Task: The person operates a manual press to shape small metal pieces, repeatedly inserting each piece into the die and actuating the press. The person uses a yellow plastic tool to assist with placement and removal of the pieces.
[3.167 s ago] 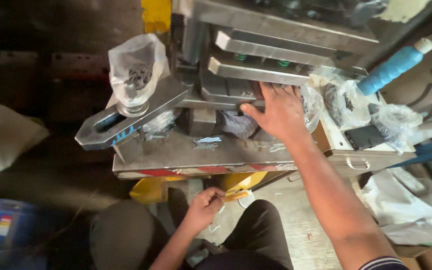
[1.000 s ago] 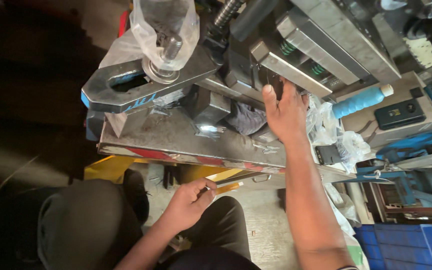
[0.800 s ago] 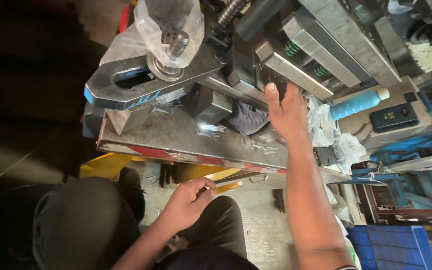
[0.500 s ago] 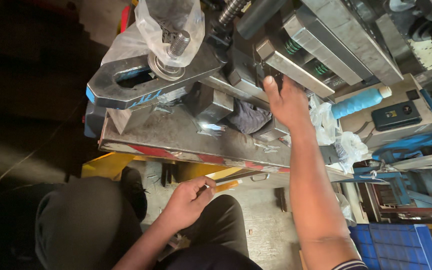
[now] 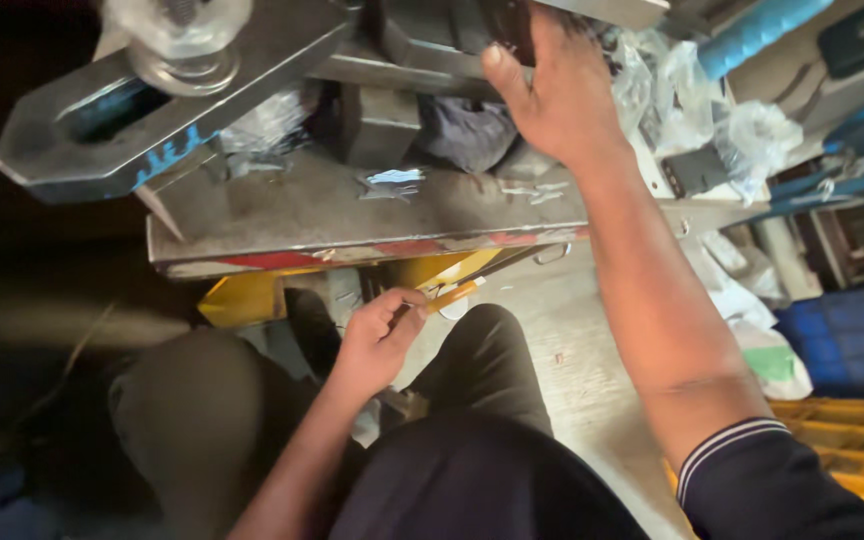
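My right hand (image 5: pixel 552 95) reaches up onto the grey steel press machine (image 5: pixel 282 205), fingers spread and resting against a dark metal block at its top. A crumpled dark rag (image 5: pixel 467 130) lies just left of that hand on the machine's plate. My left hand (image 5: pixel 377 340) is low, below the plate's red-striped edge, pinching a thin orange strip (image 5: pixel 450 296) between thumb and fingers. A big slotted steel arm (image 5: pixel 152 100) with blue marks juts out at the upper left. My legs in dark trousers fill the bottom of the view.
Clear plastic bags (image 5: pixel 712 110) and a blue cylinder (image 5: pixel 752 30) sit to the right of the machine. A blue crate (image 5: pixel 847 335) and a yellow crate (image 5: pixel 852 450) stand at the right. A yellow frame part (image 5: pixel 242 300) shows under the plate. Small metal scraps (image 5: pixel 392 182) lie on the plate.
The view has come closer and dropped lower. My right hand has stayed on the machine's upper block. My left hand still pinches the orange strip under the plate's edge.
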A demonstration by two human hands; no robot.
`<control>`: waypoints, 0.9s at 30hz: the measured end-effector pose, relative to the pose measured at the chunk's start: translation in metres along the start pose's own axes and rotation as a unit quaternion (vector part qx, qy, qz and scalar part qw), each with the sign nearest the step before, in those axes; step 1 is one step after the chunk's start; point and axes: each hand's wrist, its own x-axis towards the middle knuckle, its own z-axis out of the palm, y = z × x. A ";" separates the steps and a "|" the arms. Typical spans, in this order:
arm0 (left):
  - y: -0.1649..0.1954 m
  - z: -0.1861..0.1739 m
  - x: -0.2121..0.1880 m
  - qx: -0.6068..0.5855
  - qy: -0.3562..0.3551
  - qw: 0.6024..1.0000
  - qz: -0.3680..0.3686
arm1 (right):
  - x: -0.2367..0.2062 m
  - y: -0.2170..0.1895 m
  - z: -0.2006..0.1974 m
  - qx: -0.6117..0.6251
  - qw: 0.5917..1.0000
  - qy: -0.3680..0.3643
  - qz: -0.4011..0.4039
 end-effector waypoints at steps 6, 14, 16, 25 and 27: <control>-0.008 -0.004 -0.006 -0.029 -0.006 0.999 -0.042 | -0.083 -0.013 -0.019 0.113 0.985 0.130 -0.003; -0.011 0.003 -0.007 0.061 0.006 0.996 -0.064 | -0.173 0.010 0.008 0.178 0.949 0.120 0.231; -0.013 0.004 -0.006 0.098 0.007 0.993 -0.059 | -0.177 0.016 0.012 0.150 0.963 0.117 0.191; -0.041 -0.011 0.001 0.088 0.035 0.977 -0.190 | -0.178 0.026 0.019 0.125 0.964 0.130 0.196; -0.049 -0.010 0.006 0.063 0.028 0.982 -0.175 | -0.178 0.023 0.013 0.119 0.964 0.133 0.198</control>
